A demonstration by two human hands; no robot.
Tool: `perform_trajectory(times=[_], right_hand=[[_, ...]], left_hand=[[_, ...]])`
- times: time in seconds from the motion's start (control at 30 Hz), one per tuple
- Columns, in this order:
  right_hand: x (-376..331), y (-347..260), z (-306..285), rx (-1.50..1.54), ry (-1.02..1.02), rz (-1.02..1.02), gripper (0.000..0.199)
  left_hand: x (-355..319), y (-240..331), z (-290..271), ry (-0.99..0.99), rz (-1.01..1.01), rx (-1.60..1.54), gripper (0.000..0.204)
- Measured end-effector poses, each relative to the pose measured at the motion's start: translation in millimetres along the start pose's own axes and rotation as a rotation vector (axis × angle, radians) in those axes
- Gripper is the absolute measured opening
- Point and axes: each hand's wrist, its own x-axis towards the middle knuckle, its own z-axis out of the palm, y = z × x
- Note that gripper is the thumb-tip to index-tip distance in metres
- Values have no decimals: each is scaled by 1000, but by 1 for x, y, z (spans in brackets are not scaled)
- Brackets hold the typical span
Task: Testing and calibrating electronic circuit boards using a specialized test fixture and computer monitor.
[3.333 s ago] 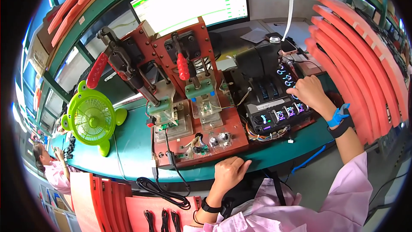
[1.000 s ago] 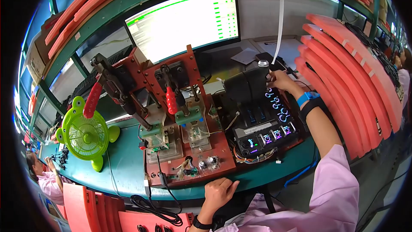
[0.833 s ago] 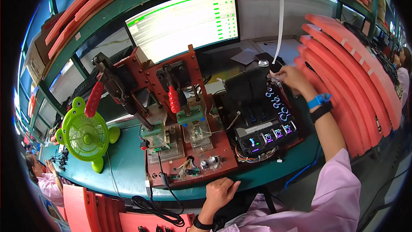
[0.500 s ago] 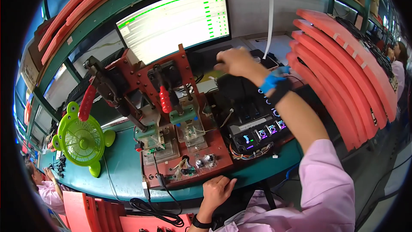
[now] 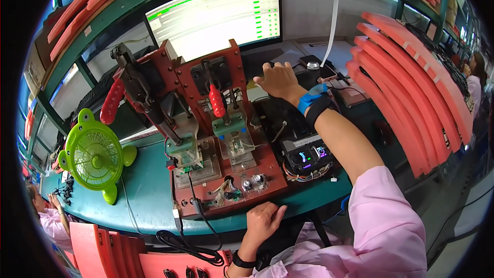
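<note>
Teal workbench (image 5: 149, 195) under one lit monitor (image 5: 216, 15). Red test fixture (image 5: 226, 164) at centre carries two clamp levers with red grips. Right hand (image 5: 275, 80), fingers spread flat, reaches behind the fixture's right side, gripping nothing. Left hand (image 5: 262, 219) rests loosely open at the fixture's front edge. One green fan (image 5: 95, 157) stands left of the fixture. Judged step: reaching between test cycles; next calls for a careful grip.

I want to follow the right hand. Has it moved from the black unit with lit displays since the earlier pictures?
Yes. The right hand has left the black unit and gone leftward and away from the person, now beside the red press fixture, below the monitor.
</note>
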Motion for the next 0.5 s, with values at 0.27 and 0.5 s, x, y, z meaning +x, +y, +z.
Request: perform_trajectory(times=[0.27,0.5], right_hand=[[4,-3,0,29,-152,26,63],[1,-3,-10,32,-287,38,65]], left_hand=[[-1,-2,-1,26,-16,-40,25],[-1,2,0,56,-34,-49,25]])
